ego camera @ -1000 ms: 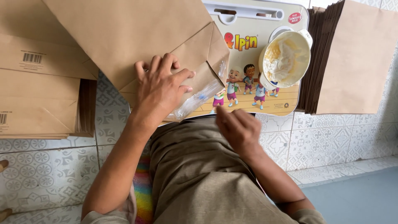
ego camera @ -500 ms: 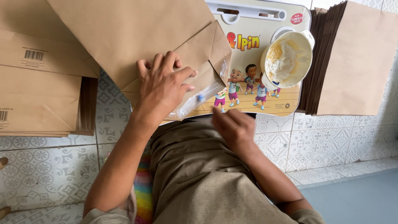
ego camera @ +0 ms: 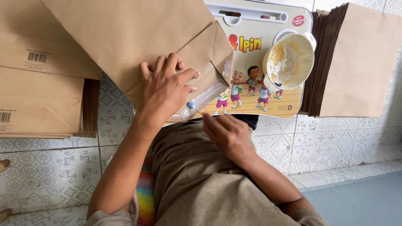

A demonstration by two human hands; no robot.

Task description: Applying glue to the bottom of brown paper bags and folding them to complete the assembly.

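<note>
My left hand (ego camera: pixel 166 86) presses flat, fingers spread, on the folded bottom of a brown paper bag (ego camera: pixel 134 37) lying on a small lap table (ego camera: pixel 268 106) printed with cartoon children. A clear plastic strip (ego camera: pixel 201 100) with a small blue mark pokes out from under the bag's fold, just right of my fingers. My right hand (ego camera: pixel 226 132) hovers below the table's near edge, over my lap, fingers loosely curled and holding nothing that I can see. A white bowl of pale paste (ego camera: pixel 288 60) sits on the table's right side.
A stack of flat brown bags (ego camera: pixel 39 88) with barcodes lies at the left on the patterned tile floor (ego camera: pixel 50 175). Another thick stack of brown bags (ego camera: pixel 356 62) stands at the right. A rainbow-coloured cloth (ego camera: pixel 144 194) shows beside my lap.
My right hand has slid left along the table's near edge. The plastic strip's blue mark has shifted left toward my left hand, which stays pressed on the bag.
</note>
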